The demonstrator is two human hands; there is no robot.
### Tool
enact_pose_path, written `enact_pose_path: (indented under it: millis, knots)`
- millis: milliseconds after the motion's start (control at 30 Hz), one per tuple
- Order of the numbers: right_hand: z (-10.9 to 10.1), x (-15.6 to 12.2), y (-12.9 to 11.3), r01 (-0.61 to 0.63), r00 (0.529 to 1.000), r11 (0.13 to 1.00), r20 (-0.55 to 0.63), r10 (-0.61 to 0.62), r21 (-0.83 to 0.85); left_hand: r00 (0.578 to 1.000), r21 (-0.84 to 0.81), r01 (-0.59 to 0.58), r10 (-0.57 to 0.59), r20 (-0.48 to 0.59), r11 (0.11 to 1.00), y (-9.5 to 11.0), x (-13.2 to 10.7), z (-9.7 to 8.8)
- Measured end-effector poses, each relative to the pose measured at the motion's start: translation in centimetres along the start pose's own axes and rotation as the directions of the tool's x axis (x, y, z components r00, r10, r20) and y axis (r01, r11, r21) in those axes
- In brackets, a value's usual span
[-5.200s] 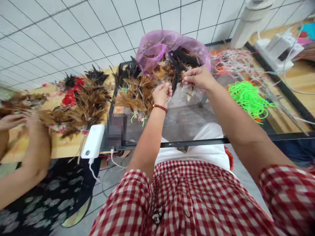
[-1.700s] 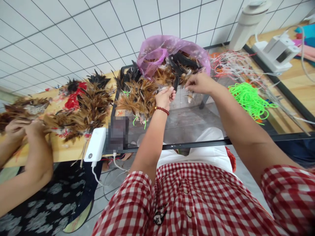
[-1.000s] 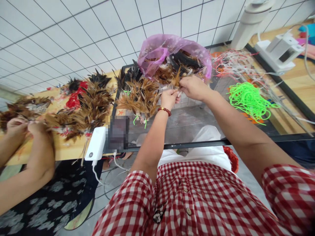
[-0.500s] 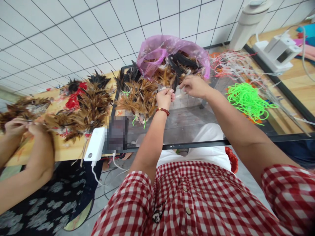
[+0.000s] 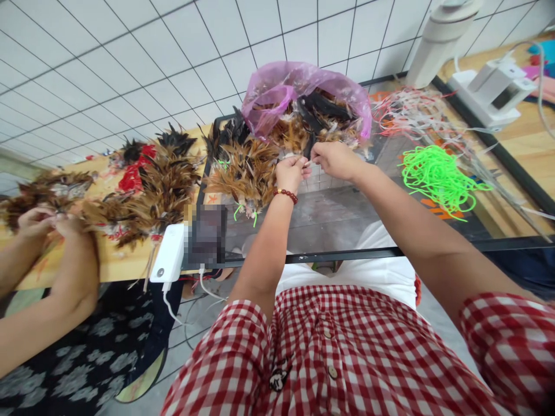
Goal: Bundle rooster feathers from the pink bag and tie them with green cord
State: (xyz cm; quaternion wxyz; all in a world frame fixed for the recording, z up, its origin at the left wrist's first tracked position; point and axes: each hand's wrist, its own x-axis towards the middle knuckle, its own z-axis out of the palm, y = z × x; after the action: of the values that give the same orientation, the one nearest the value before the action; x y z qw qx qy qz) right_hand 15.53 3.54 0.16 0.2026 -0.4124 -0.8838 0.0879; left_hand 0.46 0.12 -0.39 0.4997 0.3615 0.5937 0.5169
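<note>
Head view: left hand [image 5: 292, 173], right hand [image 5: 336, 160] pinched, contents unclear, open tabletop [image 5: 321, 216] before black edge [image 5: 338, 255].

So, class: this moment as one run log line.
left hand: curled, contents unclear; right hand: close by; left side: brown feathers; beyond: purple bag; right side: green cord

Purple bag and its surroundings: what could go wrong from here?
The left hand and right hand are near the feathers in the open purple bag; a knock might spill some.
The white power bank sits at the table edge with its cable hanging; a snag could pull it off.
The tangled green cords near the right forearm might catch.
</note>
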Motion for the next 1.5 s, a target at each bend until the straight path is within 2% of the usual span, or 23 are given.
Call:
enact_pose_path:
  millis: [200, 367, 433, 533, 633, 700, 833, 933, 1000, 1100, 1167, 1200, 1267, 1367, 1433, 1500]
  knots:
    - [-1.0, -0.2, -1.0, 0.079, 0.997, 0.976, 0.020, -0.077, -0.203, 0.999, 0.125, -0.007, 0.001, 0.047, 0.992, -0.1, -0.1, 0.0]
    - [-0.7, 0.0, -1.2, 0.082, 0.997, 0.978, 0.005, -0.083, -0.192, 0.987, 0.203, -0.049, 0.016, 0.162, 0.978, -0.4, -0.3, 0.2]
    - [-0.6, 0.1, -1.0, 0.066, 0.998, 0.988, -0.005, -0.068, -0.142, 0.985, 0.226, -0.053, 0.015, 0.169, 0.973, -0.5, -0.3, 0.2]
    - [-1.3, 0.0, 0.4, 0.007, 0.997, 0.999, -0.079, -0.009, -0.033, 0.990, 0.222, -0.051, 0.021, 0.136, 0.974, -0.6, -0.2, 0.3]
    - [-2.5, -0.4, 3.2, -0.105, 0.972, 0.994, -0.205, 0.112, 0.043, 0.995, 0.163, -0.040, 0.025, 0.098, 0.986, -0.5, -0.2, 0.2]
    - [-3.1, -0.7, 5.1, -0.159, 0.959, 0.986, -0.229, 0.164, 0.041, 0.997, 0.126, -0.034, 0.024, 0.075, 0.991, -0.5, -0.1, 0.2]
    - [-2.6, -1.0, 7.1, -0.129, 0.987, 0.990, -0.108, 0.123, -0.052, 0.999, 0.055, -0.040, 0.038, 0.031, 0.998, -0.3, 0.0, 0.1]
    - [-1.5, -1.0, 6.6, -0.112, 0.994, 0.984, -0.009, 0.112, -0.137, 1.000, 0.004, -0.019, 0.019, 0.013, 1.000, -0.2, 0.0, 0.2]
    - [-1.2, -0.9, 6.1, -0.129, 0.992, 0.980, -0.002, 0.130, -0.152, 1.000, -0.011, -0.010, 0.010, 0.009, 1.000, -0.2, 0.0, 0.1]
    - [-1.5, -0.5, 6.0, -0.196, 0.968, 0.980, -0.150, 0.200, 0.038, 1.000, -0.014, -0.016, 0.016, 0.003, 1.000, 0.0, -0.1, 0.1]
    - [-2.0, -0.2, 6.2, -0.238, 0.911, 0.927, -0.265, 0.317, 0.290, 1.000, -0.022, -0.019, 0.019, 0.000, 1.000, 0.0, -0.2, 0.1]
    - [-2.2, 0.0, 6.4, -0.249, 0.878, 0.873, -0.283, 0.386, 0.420, 1.000, -0.030, -0.019, 0.019, 0.001, 0.999, 0.1, -0.2, 0.1]
    - [-2.7, 0.2, 6.6, -0.255, 0.828, 0.727, -0.244, 0.504, 0.637, 1.000, -0.050, -0.014, 0.014, -0.001, 0.999, 0.1, -0.2, 0.1]
    - [-2.9, 0.4, 6.4, -0.236, 0.800, 0.526, -0.144, 0.583, 0.817, 1.000, -0.081, 0.018, -0.019, -0.012, 0.997, 0.2, -0.4, 0.0]
    - [-2.6, 0.5, 5.8, -0.220, 0.790, 0.471, -0.127, 0.600, 0.854, 0.997, -0.103, 0.068, -0.064, 0.035, 0.992, 0.5, -0.7, 0.0]
    - [-2.0, 0.7, 4.8, -0.200, 0.783, 0.473, -0.151, 0.604, 0.858, 0.983, -0.127, 0.134, -0.115, 0.143, 0.983, 0.8, -1.1, -0.2]
